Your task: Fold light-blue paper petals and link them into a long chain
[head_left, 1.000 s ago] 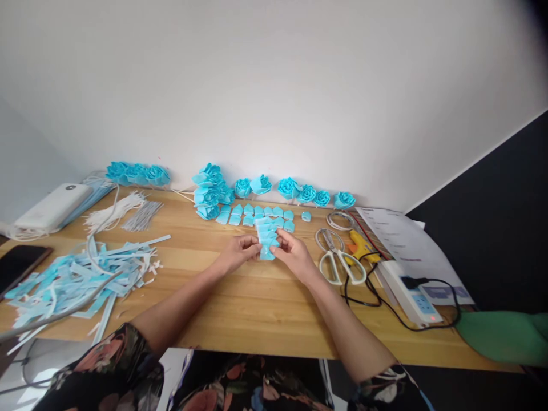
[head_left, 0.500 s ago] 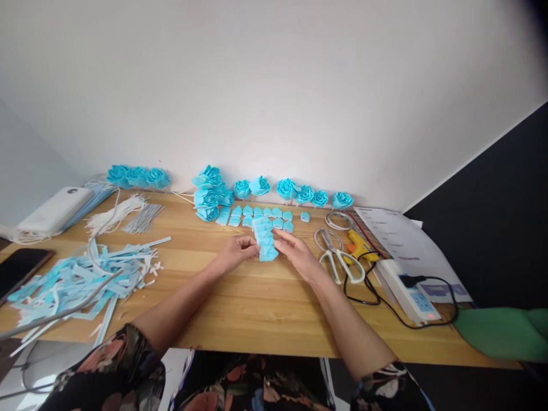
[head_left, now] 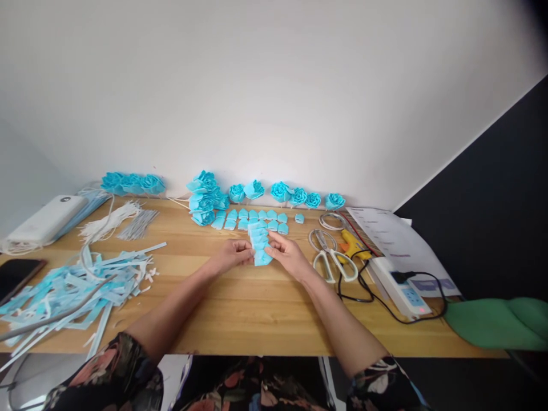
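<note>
Between my hands is a light-blue strip of overlapping pointed petals, held slightly above the wooden table. My left hand pinches its left edge near the lower end. On the other edge, my right hand grips it with the thumb in front and the fingers partly hidden behind. Just beyond the strip lie rows of small folded blue petal pieces, some of them covered by it. Blue artificial flowers stand along the wall behind, with a bunch of them stacked to the left.
To the right lie scissors, a yellow glue gun, a wire coil, a power strip and a paper sheet. At left are blue offcuts, white strips, grey wires, a phone and a white power bank.
The camera view has shifted slightly, so the whole scene sits a little further left. Both hands still hold the petal strip, with the right thumb further over its lower part.
</note>
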`<move>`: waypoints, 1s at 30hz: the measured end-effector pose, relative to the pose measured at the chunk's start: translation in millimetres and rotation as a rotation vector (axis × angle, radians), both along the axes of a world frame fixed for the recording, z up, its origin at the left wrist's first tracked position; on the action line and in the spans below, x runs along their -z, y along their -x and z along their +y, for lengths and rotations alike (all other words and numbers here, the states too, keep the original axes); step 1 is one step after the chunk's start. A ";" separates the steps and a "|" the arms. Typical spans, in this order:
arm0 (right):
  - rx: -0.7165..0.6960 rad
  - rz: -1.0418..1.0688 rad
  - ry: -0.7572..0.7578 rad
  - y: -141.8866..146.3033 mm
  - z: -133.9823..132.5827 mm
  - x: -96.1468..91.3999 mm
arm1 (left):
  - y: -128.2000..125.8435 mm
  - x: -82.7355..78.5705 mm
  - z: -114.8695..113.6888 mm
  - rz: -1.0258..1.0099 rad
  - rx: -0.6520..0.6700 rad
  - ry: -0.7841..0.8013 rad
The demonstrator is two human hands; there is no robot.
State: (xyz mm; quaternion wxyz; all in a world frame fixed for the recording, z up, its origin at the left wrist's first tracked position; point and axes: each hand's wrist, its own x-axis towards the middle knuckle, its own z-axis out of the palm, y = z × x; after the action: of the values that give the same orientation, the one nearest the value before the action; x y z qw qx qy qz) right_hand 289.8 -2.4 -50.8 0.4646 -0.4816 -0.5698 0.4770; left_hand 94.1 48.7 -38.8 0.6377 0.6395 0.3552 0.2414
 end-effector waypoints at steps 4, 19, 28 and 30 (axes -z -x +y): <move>0.145 -0.246 -0.059 -14.4 0.6 -4.2 | 7.8 -2.9 1.5 0.254 0.009 -0.033; 0.395 -1.114 -0.189 -36.6 24.3 -6.4 | 17.0 1.2 9.2 0.548 -0.152 -0.601; 0.491 -0.940 -0.068 -28.6 30.1 -21.9 | 11.4 -2.0 1.8 0.358 -0.171 -0.508; 0.428 -0.359 -0.016 -23.4 21.3 -26.7 | 7.0 -3.1 -0.9 0.248 -0.139 -0.361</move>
State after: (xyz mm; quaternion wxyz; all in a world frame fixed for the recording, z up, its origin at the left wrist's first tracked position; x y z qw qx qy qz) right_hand 313.2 18.9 -24.1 0.4501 -0.6641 -0.5321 0.2706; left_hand 87.0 47.7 -35.6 0.4462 0.7420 0.4250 0.2640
